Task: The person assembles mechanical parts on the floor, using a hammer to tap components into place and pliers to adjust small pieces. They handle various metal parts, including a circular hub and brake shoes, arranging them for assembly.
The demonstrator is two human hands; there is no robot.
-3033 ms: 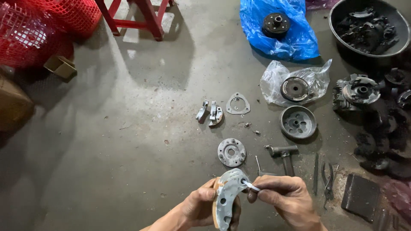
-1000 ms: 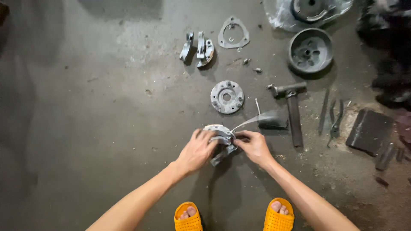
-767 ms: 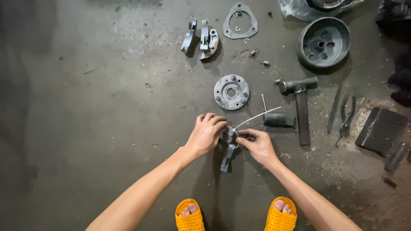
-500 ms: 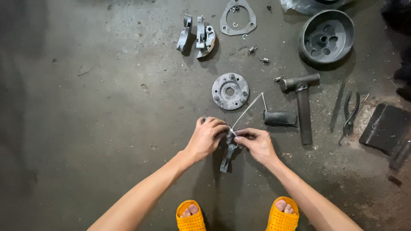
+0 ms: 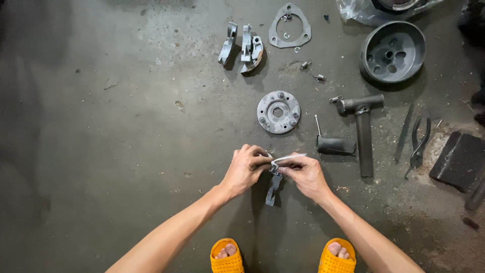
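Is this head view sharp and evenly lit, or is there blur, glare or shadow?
Head view: sharp on the left hand, right hand and curved grey metal shoe; flat soft light, faint shadows; left grey concrete floor darkens; no glare.

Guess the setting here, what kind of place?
Likely a small repair workshop, work done on a bare concrete floor. Signs: a hammer, pliers, and loose metal parts like a round plate and a drum.
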